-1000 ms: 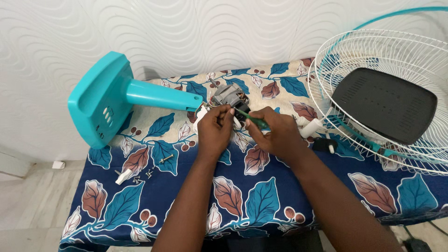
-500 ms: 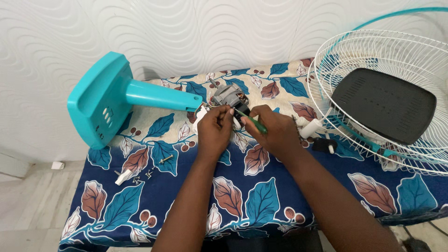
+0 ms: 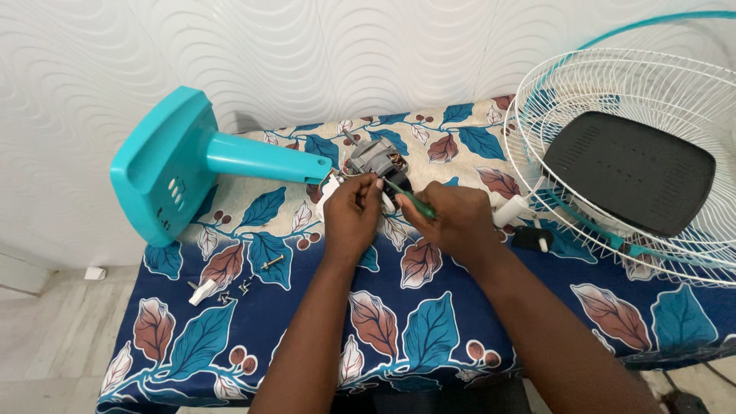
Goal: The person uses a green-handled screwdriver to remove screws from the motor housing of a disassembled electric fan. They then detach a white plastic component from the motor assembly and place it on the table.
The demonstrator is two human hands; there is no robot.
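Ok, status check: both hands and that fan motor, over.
Left hand gripping fan motor on the table. Right hand holds green screwdriver, tip at motor. Loose screws lie clear, front left.

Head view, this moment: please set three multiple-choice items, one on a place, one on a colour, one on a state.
1. Where does the black panel lie?
A. on the white wire grille
B. on the floor
C. on the teal stand

2. What colour is the screwdriver handle in the right hand?
A. red
B. green
C. yellow

3. How does the teal fan stand sit?
A. upright on its base
B. hung on the wall
C. tipped on its side on the leaf-patterned cloth

Answers: 1 A, the panel rests inside the grille at the right. 2 B, a green handle shows above the fingers, its tip towards the grey motor, where the left hand is. 3 C, its pole runs level across the table.
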